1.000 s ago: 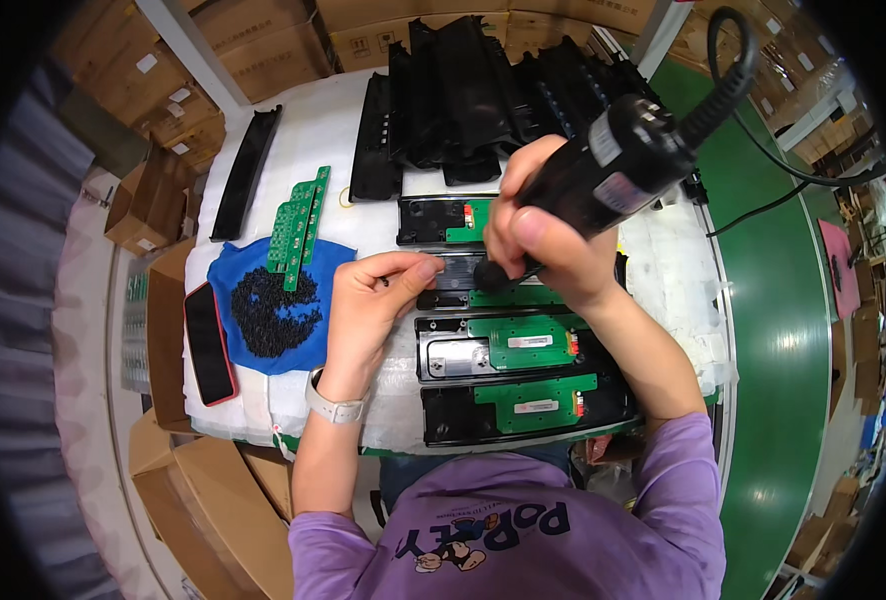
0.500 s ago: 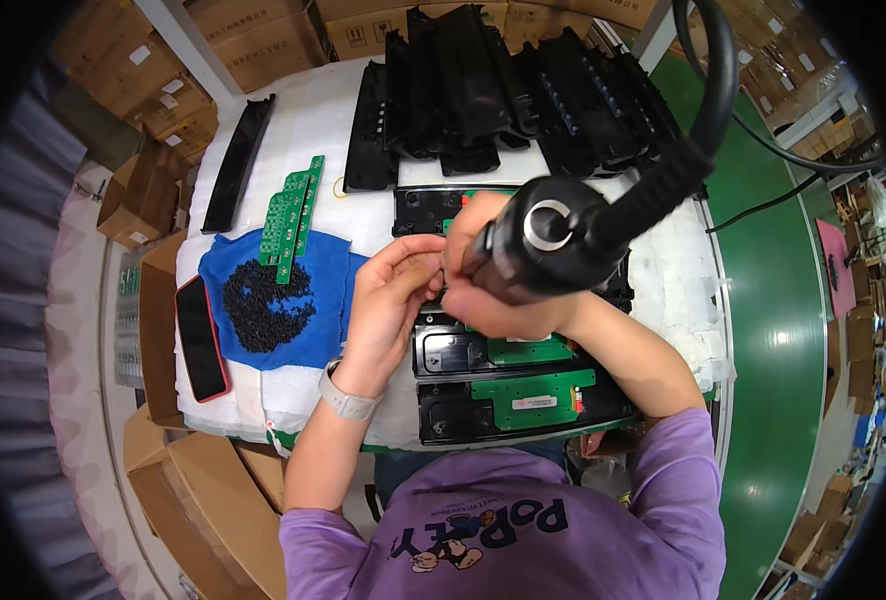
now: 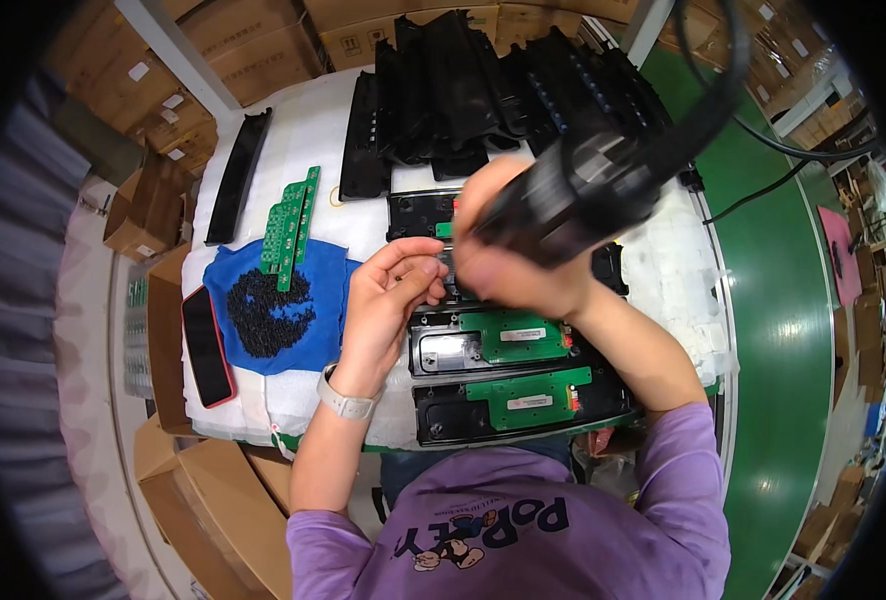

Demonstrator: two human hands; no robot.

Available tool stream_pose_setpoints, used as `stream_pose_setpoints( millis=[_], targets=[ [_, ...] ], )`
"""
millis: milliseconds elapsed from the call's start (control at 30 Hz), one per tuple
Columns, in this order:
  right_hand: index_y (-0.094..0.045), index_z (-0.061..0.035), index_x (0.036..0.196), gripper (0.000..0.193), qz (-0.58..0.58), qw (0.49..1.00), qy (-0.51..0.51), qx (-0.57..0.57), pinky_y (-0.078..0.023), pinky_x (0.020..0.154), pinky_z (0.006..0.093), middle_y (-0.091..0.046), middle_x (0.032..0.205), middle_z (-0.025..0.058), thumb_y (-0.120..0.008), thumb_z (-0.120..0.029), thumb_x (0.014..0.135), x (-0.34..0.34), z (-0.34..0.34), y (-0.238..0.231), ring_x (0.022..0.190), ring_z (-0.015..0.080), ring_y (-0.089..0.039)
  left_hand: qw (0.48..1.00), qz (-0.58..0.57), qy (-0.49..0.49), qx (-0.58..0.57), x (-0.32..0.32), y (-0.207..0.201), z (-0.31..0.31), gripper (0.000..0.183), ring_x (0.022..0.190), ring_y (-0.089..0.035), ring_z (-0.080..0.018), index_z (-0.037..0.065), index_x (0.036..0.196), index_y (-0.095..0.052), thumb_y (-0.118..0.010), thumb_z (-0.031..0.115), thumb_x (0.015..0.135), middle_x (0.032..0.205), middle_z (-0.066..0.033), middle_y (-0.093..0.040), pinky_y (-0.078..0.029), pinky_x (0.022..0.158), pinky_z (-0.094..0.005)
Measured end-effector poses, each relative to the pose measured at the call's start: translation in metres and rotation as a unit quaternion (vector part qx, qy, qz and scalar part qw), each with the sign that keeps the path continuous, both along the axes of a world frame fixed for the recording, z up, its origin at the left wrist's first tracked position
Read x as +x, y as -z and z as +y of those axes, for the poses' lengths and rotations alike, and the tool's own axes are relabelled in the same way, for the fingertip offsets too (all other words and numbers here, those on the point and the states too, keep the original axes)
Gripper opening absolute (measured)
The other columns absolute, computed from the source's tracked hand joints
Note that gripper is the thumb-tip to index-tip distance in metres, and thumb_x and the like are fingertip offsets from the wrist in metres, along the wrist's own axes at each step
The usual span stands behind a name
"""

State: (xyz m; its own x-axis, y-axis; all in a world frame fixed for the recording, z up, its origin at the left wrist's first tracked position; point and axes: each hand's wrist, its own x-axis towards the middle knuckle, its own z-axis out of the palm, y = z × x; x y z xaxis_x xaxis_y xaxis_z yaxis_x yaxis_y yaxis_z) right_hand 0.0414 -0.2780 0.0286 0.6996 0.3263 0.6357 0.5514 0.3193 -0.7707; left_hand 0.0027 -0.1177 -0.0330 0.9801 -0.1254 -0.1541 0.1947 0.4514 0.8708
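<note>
My right hand (image 3: 523, 275) is wrapped round a black corded electric screwdriver (image 3: 573, 195), blurred by motion, above the row of black housings. Close beside it, my left hand (image 3: 398, 285) has thumb and fingers pinched together; what they hold is too small to name. Below the hands lie two long black plastic housings, the nearer housing (image 3: 443, 415) and the one behind it (image 3: 441, 352), each with a green circuit board (image 3: 498, 392) fitted inside. Farther housings (image 3: 413, 215) are partly covered by my hands and the screwdriver.
Small black screw-like pieces (image 3: 263, 320) lie heaped on a blue cloth (image 3: 323, 340), with stepped green boards (image 3: 288, 225) overlapping it. A phone (image 3: 208, 350) rests at left. Black plastic covers (image 3: 443, 90) are piled at the back. The screwdriver's cable (image 3: 713, 90) hangs at upper right.
The screwdriver has tilted and swung in my right hand, which has shifted slightly right, away from my left fingers. My left hand stays pinched in nearly the same place.
</note>
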Motion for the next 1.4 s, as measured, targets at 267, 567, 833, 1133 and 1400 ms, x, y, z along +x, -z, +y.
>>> stream_pose_setpoints(
  millis=[267, 567, 833, 1133, 1400],
  targets=[
    [-0.043, -0.0047, 0.091, 0.021, 0.134, 0.944, -0.104, 0.284, -0.042, 0.048, 0.0321, -0.044, 0.055, 0.0045, -0.048, -0.024, 0.085, 0.009, -0.026, -0.026, 0.042, 0.0151, -0.045, 0.996, -0.041, 0.08, 0.021, -0.005, -0.009, 0.005, 0.017, 0.07, -0.064, -0.014, -0.005, 0.099, -0.062, -0.059, 0.003, 0.084, 0.082, -0.0121, -0.066, -0.05, 0.062, -0.0218],
    [-0.043, -0.0045, 0.086, 0.02, 0.153, 0.952, -0.07, 0.254, -0.045, 0.051, 0.0334, -0.044, 0.055, 0.0045, -0.048, -0.024, 0.085, 0.004, -0.023, -0.028, 0.042, 0.0148, -0.046, 0.994, -0.063, 0.083, 0.037, -0.005, -0.006, 0.005, 0.016, 0.07, -0.065, -0.0155, -0.005, 0.096, -0.062, -0.063, 0.001, 0.081, 0.082, -0.0125, -0.066, -0.051, 0.063, -0.0218],
    [-0.046, -0.0018, 0.085, 0.021, 0.189, 0.932, -0.067, 0.303, -0.042, 0.045, 0.0319, -0.045, 0.054, 0.0049, -0.048, -0.023, 0.084, 0.004, -0.025, -0.026, 0.04, 0.0148, -0.045, 0.995, -0.033, 0.092, 0.011, -0.007, -0.008, -0.001, 0.023, 0.073, -0.064, -0.0169, -0.004, 0.102, -0.058, -0.06, 0.012, 0.086, 0.086, -0.0128, -0.065, -0.05, 0.064, -0.023],
    [-0.044, 0.0004, 0.089, 0.027, 0.216, 0.975, -0.046, 0.006, -0.036, 0.038, 0.0243, -0.047, 0.054, 0.0061, -0.062, -0.011, 0.073, -0.013, -0.028, -0.014, 0.038, 0.0129, -0.043, 0.995, -0.005, -0.043, -0.086, 0.001, 0.001, -0.002, 0.014, 0.102, -0.057, -0.029, -0.003, 0.1, -0.044, -0.035, 0.005, 0.093, 0.11, -0.0247, -0.054, -0.047, 0.087, -0.0311],
    [-0.046, -0.0002, 0.089, 0.025, 0.195, 0.98, -0.026, -0.031, -0.038, 0.04, 0.0231, -0.05, 0.058, 0.0053, -0.063, -0.011, 0.074, -0.012, -0.025, -0.005, 0.042, 0.0115, -0.047, 0.997, -0.013, -0.013, -0.08, -0.001, 0.0, -0.001, 0.013, 0.099, -0.06, -0.0303, -0.001, 0.102, -0.043, -0.035, 0.006, 0.095, 0.108, -0.0269, -0.055, -0.051, 0.083, -0.0304]
  ],
)
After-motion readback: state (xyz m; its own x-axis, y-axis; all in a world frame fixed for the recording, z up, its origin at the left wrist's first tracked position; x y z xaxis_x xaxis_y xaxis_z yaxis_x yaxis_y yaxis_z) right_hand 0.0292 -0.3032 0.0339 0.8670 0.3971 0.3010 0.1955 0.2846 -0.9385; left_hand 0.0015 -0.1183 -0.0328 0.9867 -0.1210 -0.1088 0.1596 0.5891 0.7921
